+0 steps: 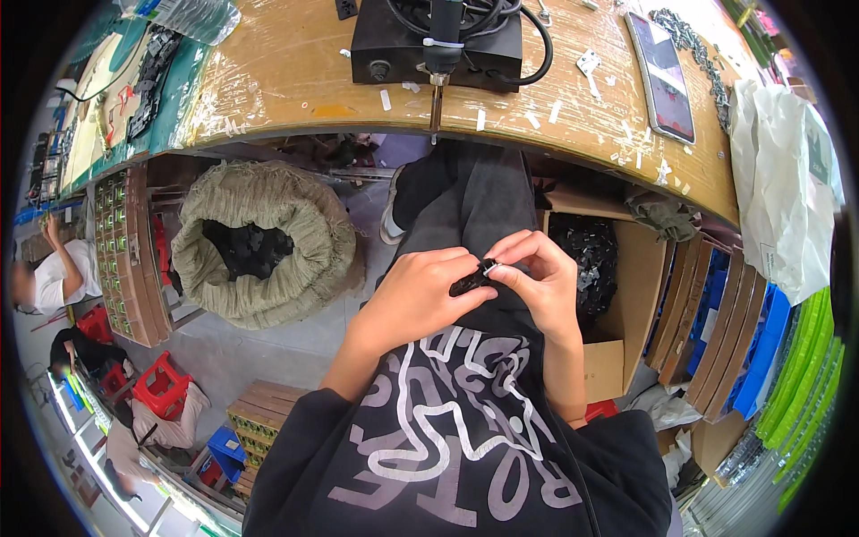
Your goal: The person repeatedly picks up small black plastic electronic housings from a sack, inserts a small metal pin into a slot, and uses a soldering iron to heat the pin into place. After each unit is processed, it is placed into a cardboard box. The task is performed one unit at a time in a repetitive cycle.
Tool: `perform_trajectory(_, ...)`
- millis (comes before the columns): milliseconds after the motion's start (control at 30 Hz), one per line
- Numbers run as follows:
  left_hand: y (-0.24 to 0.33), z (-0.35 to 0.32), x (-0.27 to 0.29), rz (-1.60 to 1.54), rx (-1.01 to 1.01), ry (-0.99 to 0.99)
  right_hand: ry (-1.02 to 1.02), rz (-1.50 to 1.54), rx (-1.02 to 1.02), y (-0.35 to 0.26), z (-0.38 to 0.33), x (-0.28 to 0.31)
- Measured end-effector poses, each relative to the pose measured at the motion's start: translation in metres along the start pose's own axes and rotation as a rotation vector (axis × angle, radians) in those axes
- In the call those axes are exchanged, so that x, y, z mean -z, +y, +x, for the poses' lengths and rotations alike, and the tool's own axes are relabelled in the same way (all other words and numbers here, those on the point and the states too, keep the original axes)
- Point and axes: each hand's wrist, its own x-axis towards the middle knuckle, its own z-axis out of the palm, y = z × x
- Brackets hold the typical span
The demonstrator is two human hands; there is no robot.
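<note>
Above my lap, my left hand (424,288) is closed round a small black part (469,282), its fingers and thumb on either side of it. My right hand (542,279) pinches at the far right end of the same part, where a tiny pale bit shows between thumb and fingertips. What exactly the part is, I cannot make out; much of it is covered by my fingers. Beyond my hands, a black handheld tool with a metal shaft (437,98) points toward me over the table's edge.
A black box with coiled cable (371,61) stands on the wooden table (286,85), near a phone (664,80) and scattered white scraps. A rolled-down sack (259,192) of black pieces is at left. An open carton (637,286) of black parts stands at right, beside a white bag (780,188).
</note>
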Motion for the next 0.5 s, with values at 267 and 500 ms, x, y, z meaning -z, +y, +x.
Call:
perform_trajectory(267, 0.0025, 0.0004, 0.0010, 0.041, -0.030, -0.007, 0.061, -0.014, 0.057, 0.0048, -0.0049, -0.0041)
perform_trajectory(500, 0.0033, 0.0019, -0.0005, 0.060, -0.064, 0.034, 0.082, 0.029, 0.066, 0.0039, -0.0045, -0.0062)
